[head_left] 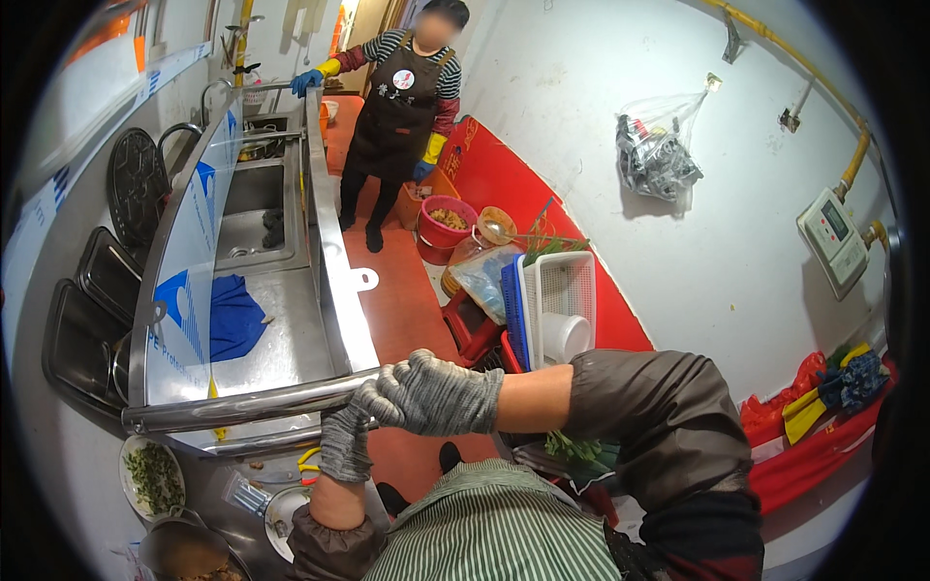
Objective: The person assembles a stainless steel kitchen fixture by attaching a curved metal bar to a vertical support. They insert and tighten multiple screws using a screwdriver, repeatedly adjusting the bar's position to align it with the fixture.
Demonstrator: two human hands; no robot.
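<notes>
A long stainless steel sink unit (pixel 291 334) with a basin (pixel 254 189) stretches away on the left. At its near end runs a thick steel tube (pixel 252 407). My right hand (pixel 441 395), in a grey knitted glove, is closed at the right end of this tube. Just below and against it, my left hand (pixel 344 441), gloved alike, is closed at the same corner; its fingers are partly covered. A blue cloth (pixel 235 318) lies on the drainboard. At the far end, a person in a dark apron (pixel 392 111) rests a blue-and-yellow gloved hand (pixel 315 77) on the unit.
Dark trays (pixel 87 334) lean along the left wall. On the right stand a red bucket (pixel 446 228), white basket (pixel 562 300) and blue basket (pixel 513 310). A plate of chopped greens (pixel 152 476) is at lower left. A bag (pixel 659 155) hangs on the wall.
</notes>
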